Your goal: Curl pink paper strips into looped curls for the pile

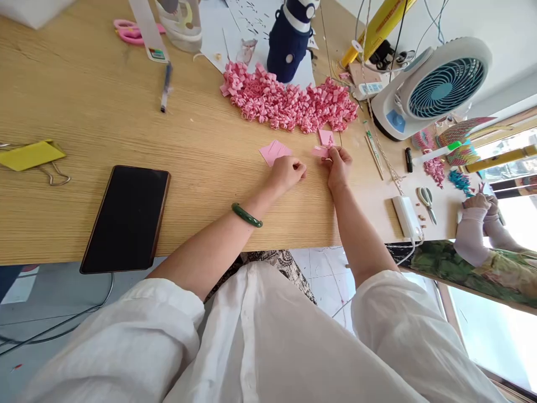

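Fan x1, tablet x1, navy bottle x1, bangle x1. Scissors x2. Wearer's hands x2. Pink curls: 1 heap, too many to count individually.

a loose white shirt with a buttoned front and wide sleeves spans the lower frame, and a glossy dark-green bangle rings the left forearm.

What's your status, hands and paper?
Left hand curled by pink sheet. Right hand at small pink pieces, grip unclear. Pink pile beyond, not between hands.
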`<action>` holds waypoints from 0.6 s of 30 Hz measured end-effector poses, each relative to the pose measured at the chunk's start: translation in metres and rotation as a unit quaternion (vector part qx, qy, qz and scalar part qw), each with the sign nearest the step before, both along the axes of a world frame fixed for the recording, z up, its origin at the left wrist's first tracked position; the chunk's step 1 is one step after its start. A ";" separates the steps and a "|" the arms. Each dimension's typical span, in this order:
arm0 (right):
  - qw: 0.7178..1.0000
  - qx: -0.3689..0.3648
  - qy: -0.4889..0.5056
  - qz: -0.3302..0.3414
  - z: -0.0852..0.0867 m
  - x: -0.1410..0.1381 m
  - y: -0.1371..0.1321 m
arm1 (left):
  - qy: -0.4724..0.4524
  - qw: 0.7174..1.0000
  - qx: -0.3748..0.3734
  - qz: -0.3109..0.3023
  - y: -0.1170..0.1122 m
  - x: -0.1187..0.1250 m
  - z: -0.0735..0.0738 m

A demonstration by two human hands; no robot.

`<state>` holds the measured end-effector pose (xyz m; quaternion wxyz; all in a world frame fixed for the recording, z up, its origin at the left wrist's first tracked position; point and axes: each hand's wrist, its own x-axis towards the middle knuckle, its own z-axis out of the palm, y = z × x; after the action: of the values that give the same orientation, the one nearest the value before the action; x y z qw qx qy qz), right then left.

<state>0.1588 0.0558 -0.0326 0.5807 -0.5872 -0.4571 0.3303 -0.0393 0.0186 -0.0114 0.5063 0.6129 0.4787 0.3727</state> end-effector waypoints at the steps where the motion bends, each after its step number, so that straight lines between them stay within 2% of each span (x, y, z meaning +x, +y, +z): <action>1: 1.000 -0.006 -0.008 0.002 0.002 -0.002 -0.001 | -0.001 1.000 0.001 -0.001 0.000 -0.001 0.001; 8: 0.998 -0.025 -0.045 0.029 0.007 -0.009 -0.006 | -0.044 0.999 -0.016 -0.023 -0.004 -0.003 -0.003; 10: 0.998 -0.027 -0.048 0.033 0.007 -0.009 -0.008 | -0.053 0.998 -0.022 -0.030 -0.002 -0.005 0.001; 12: 0.997 -0.029 -0.051 0.055 0.007 -0.009 -0.009 | -0.081 0.996 -0.019 -0.035 -0.002 -0.010 0.015; 14: 0.996 -0.018 -0.044 0.072 0.008 -0.009 -0.011 | -0.113 0.993 0.017 0.007 -0.008 -0.019 0.039; 16: 0.995 -0.018 -0.048 0.080 0.007 -0.009 -0.012 | -0.150 0.985 0.050 0.066 -0.023 -0.031 0.069; 18: 0.994 -0.032 -0.070 0.076 0.005 -0.009 -0.013 | -0.155 0.976 0.076 0.130 -0.050 -0.044 0.095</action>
<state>0.1498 0.0429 -0.0273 0.5012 -0.5910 -0.5290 0.3458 -0.0831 -0.0311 0.0835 0.4735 0.5167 0.4402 0.5613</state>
